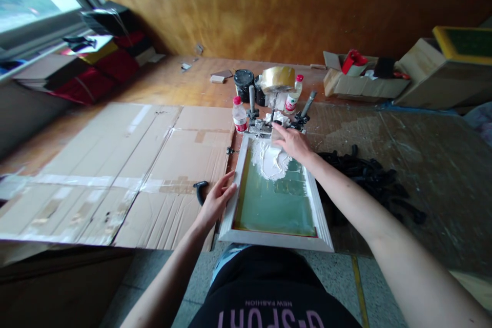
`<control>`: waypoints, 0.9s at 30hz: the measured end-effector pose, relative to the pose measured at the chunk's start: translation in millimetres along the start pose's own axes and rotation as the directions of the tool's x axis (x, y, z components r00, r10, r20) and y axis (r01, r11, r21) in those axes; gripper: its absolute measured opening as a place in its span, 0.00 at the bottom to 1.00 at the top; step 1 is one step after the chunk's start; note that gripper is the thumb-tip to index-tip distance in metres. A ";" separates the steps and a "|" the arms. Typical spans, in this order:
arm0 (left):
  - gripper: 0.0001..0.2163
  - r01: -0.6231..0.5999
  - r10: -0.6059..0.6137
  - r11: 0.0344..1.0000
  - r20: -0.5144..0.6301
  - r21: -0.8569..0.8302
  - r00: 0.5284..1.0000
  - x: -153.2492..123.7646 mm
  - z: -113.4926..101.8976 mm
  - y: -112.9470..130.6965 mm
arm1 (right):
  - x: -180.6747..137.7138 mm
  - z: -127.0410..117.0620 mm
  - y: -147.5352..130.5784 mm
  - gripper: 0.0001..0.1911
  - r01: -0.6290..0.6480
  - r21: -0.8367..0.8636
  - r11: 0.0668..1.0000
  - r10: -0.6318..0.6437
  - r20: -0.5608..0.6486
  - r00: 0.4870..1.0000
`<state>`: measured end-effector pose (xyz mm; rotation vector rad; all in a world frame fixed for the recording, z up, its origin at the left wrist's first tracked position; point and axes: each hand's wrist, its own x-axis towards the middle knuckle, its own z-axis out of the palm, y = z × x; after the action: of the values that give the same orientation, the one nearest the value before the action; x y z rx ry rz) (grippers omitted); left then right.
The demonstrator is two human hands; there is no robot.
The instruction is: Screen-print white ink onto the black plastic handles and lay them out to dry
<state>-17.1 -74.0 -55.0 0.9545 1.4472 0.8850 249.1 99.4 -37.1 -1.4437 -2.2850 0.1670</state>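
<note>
A screen-printing frame [230, 215] with a white border and green mesh [274, 205] lies on the table in front of me. White ink [269, 161] is heaped at the far end of the mesh. My left hand [217, 200] rests open, fingers flat against the frame's left rail. My right hand [294, 143] reaches to the far end and is closed on a squeegee [275, 136] at the ink. A small black part [200, 190] lies just left of my left hand.
Metal clamps [265, 123] hold the frame's far end. Behind them stand two plastic bottles [240, 115], a black tub [243, 82] and a tape roll [277, 78]. Flattened cardboard [115, 174] covers the left; black parts [369, 174] pile on the right. Boxes [361, 84] sit at back right.
</note>
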 end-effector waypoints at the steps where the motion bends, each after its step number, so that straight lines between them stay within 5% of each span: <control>1: 0.30 -0.023 0.023 1.000 -0.012 -0.002 1.000 -2.6 -1.7 12.0 | 6.9 -5.6 9.9 0.31 -0.062 -0.012 0.998 0.061 -0.040 0.997; 5: 0.24 -0.209 0.204 0.976 -0.082 -0.057 0.975 2.2 -0.5 57.9 | -7.3 -21.9 59.5 0.20 -0.347 0.035 0.937 0.347 -0.187 0.919; 8: 0.22 -0.397 0.377 0.905 -0.144 -0.155 0.915 21.4 9.0 87.6 | -46.1 -8.7 78.8 0.15 -0.472 0.098 0.876 0.480 -0.108 0.870; 12: 0.25 -0.399 0.369 0.869 -0.152 -0.293 0.917 41.7 26.3 102.6 | -89.6 35.3 57.6 0.19 -0.261 0.149 0.954 0.257 0.050 0.965; 15: 0.26 -0.274 0.244 0.893 -0.127 -0.357 0.961 36.8 45.0 74.3 | -103.1 54.4 21.7 0.15 -0.089 0.098 0.991 0.079 0.098 0.992; 17: 0.27 -0.011 0.037 0.936 0.066 -0.351 0.997 25.5 60.0 40.4 | -108.7 55.4 -8.7 0.09 -0.096 0.056 0.994 0.093 0.059 0.994; 20: 0.27 0.288 -0.212 0.904 0.253 -0.315 0.944 7.9 73.9 -9.4 | -120.2 50.8 -57.9 0.09 0.023 0.053 0.998 -0.023 0.012 1.000; 22: 0.24 0.327 -0.275 0.887 0.196 -0.325 0.941 2.5 66.2 -33.1 | -130.9 46.4 -76.9 0.09 0.233 0.104 0.967 -0.242 0.078 0.967; 24: 0.21 0.310 -0.307 0.910 0.057 -0.274 0.950 4.2 38.9 -50.8 | -145.2 37.1 -69.3 0.10 0.271 0.124 0.955 -0.283 0.096 0.954; 27: 0.22 0.299 -0.308 0.951 -0.253 -0.075 0.917 14.3 -29.7 -77.6 | -175.0 11.0 -6.7 0.13 -0.099 -0.060 0.993 0.098 -0.025 0.995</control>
<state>-53.1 -91.2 -129.2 0.5771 1.7447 0.8212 302.8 -56.9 -96.0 -1.5824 -2.2200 0.1106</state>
